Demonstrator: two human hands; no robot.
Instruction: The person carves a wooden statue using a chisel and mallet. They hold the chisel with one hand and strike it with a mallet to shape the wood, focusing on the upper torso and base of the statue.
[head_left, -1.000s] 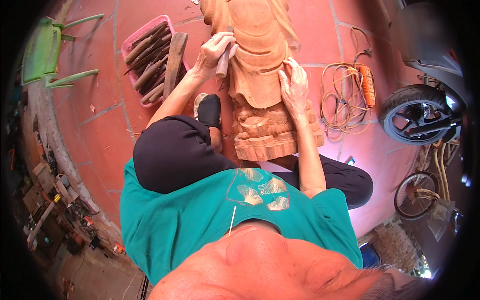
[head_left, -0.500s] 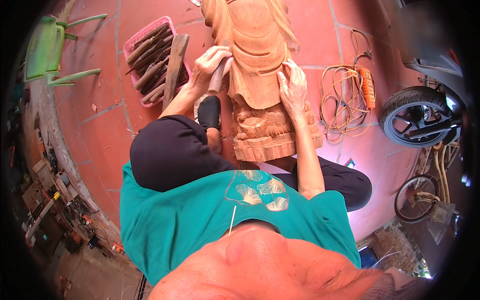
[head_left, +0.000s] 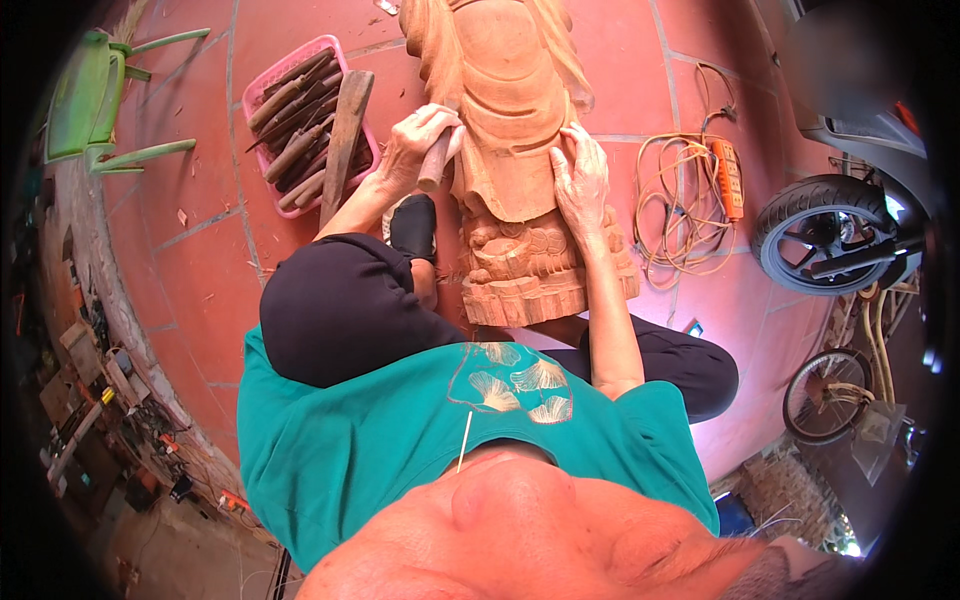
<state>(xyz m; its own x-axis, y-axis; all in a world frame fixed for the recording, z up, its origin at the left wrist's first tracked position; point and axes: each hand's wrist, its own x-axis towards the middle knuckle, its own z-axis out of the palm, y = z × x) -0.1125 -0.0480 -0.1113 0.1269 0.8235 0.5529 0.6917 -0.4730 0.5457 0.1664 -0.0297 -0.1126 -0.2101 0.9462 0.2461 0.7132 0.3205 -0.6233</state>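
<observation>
A large wooden carving [head_left: 510,100] with smooth robe-like folds lies in front of me, its rough, knobbly base [head_left: 525,285] nearest my body. My left hand [head_left: 415,140] is closed around a wooden-handled carving tool [head_left: 434,166] beside the carving's left edge. The handle's butt points down toward me; the blade end is hidden by my fingers. On the right side of the carving rests my right hand [head_left: 583,185], fingers stretched and slightly apart, holding nothing.
Left of the carving, a pink basket [head_left: 250,92] holds several wooden-handled tools, with a long wooden piece [head_left: 347,140] leaning across it. An orange power strip [head_left: 727,180] with a coiled cord [head_left: 668,240] lies right, near a motorbike wheel [head_left: 828,240]. A green chair [head_left: 85,100] stands far left.
My left hand has shifted slightly toward me with the tool, whose handle now stands more upright. The right hand stays on the carving, its fingers a little more spread. The view has shifted slightly.
</observation>
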